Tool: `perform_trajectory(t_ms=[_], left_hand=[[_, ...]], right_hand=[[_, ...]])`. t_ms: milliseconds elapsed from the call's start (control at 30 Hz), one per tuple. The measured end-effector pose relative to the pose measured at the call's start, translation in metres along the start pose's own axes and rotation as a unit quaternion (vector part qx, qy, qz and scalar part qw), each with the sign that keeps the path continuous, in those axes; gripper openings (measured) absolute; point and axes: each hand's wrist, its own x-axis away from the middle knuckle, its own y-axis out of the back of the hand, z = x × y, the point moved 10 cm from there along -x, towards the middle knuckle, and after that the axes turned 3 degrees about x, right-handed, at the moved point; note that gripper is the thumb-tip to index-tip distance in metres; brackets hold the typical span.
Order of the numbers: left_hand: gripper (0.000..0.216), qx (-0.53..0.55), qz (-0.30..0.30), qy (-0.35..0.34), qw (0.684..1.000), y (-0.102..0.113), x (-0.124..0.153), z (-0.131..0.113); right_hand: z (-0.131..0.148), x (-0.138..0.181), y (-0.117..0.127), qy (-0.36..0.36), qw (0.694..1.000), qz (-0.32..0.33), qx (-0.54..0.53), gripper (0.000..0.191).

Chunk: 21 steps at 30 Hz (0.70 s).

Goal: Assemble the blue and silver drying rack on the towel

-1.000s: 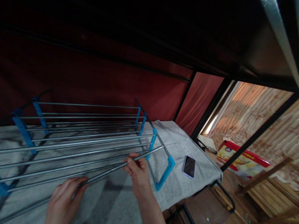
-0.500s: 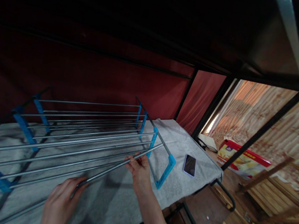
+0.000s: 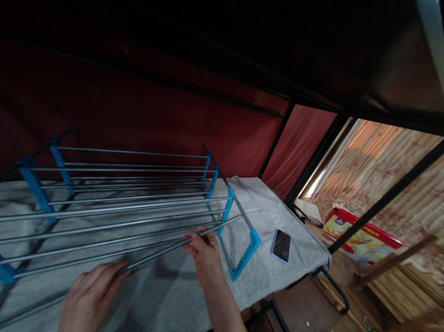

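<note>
Slightly farther left now: left hand (image 3: pixel 89 297), gripping rod (image 3: pixel 159 254).

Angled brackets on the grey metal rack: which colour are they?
The angled brackets are blue, clearest in the head view.

The rod (image 3: pixel 158 255) in your grasp is silver-grey, matching the bars (image 3: pixel 67 215) of your drying rack, whose end brackets (image 3: pixel 248 255) are bright blue. Beneath them you have a plain pale-grey bedsheet (image 3: pixel 180 307); behind, a plain deep-maroon curtain (image 3: pixel 162 115). Your smartphone (image 3: pixel 282 246) shows a black screen inside a pale lilac edge. To your right, the bed-frame post (image 3: pixel 398 189) is black, the printed carton (image 3: pixel 362 246) red and yellow, the wooden slats (image 3: pixel 389 290) honey-brown — and the drape (image 3: pixel 380 171) cream and orange-brown, streaked lengthwise with rusty blotches
</note>
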Motion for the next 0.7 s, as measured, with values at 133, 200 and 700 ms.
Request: perform_trajectory(t_ms=[133,200,700], left_hand=[[0.026,-0.009,-0.01,0.004,1.0,0.001,-0.004,-0.004],[0.025,-0.008,-0.011,0.01,1.0,0.001,-0.003,-0.004],[0.026,0.007,-0.011,0.045,0.999,0.003,-0.013,-0.005]], right_hand=[[-0.02,0.005,-0.002,-0.044,0.998,0.011,0.046,0.04],[-0.026,0.007,-0.006,-0.054,0.996,0.027,0.059,0.04],[-0.041,0.012,-0.031,-0.064,0.996,0.058,0.029,0.034]])
